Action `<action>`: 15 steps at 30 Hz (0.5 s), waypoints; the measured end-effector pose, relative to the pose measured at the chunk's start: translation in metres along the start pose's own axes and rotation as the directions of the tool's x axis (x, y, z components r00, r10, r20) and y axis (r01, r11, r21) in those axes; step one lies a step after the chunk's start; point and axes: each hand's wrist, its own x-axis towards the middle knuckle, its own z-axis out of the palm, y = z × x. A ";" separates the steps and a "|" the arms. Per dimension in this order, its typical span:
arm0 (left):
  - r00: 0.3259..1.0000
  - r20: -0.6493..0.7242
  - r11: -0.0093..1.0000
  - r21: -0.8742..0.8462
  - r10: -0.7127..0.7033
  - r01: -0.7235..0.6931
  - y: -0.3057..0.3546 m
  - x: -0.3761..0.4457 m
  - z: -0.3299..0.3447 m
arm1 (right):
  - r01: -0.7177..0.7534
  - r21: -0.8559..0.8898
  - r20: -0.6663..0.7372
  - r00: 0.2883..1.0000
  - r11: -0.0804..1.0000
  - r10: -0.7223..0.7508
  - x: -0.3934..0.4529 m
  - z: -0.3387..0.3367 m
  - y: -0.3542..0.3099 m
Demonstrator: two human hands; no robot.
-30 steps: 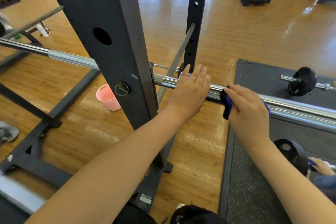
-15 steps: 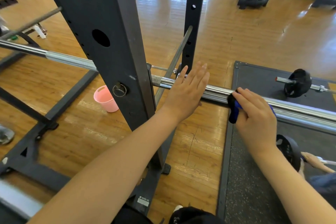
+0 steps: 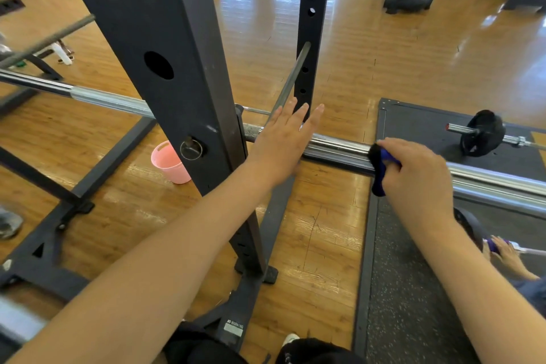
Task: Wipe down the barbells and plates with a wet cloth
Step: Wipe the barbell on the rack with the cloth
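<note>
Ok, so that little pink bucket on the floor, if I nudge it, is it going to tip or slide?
The pink bucket looks like thin plastic, so probably light. On the glossy wood floor it would likely slide at a low nudge. It narrows toward its base, so a push near the rim may tip it. Whether it holds water cannot be seen.

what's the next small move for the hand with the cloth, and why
Probably slide the right hand and its cloth further right along the barbell. The cloth is wrapped over the chrome sleeve partway along, much bare sleeve lies to its right, and the left hand lies flat on the bar near the rack post, seemingly steadying it.
</note>
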 end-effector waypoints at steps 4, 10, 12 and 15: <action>0.999 0.003 0.999 0.021 -0.043 0.043 0.004 -0.003 -0.005 | 0.143 -0.059 -0.080 0.986 0.988 -0.147 -0.015 0.020 -0.006; 0.967 -0.235 0.984 0.126 -0.095 0.127 0.005 -0.032 0.022 | 0.093 -0.061 -0.155 0.983 0.994 -0.101 -0.029 0.011 0.022; 0.968 -0.224 0.976 0.156 -0.116 0.153 0.007 -0.029 0.024 | 0.064 -0.060 -0.171 0.982 0.996 -0.074 -0.028 0.009 0.023; 0.967 -0.203 0.979 0.104 -0.153 0.176 0.008 -0.021 0.019 | 0.059 -0.027 -0.202 0.977 0.998 -0.063 -0.017 0.012 0.006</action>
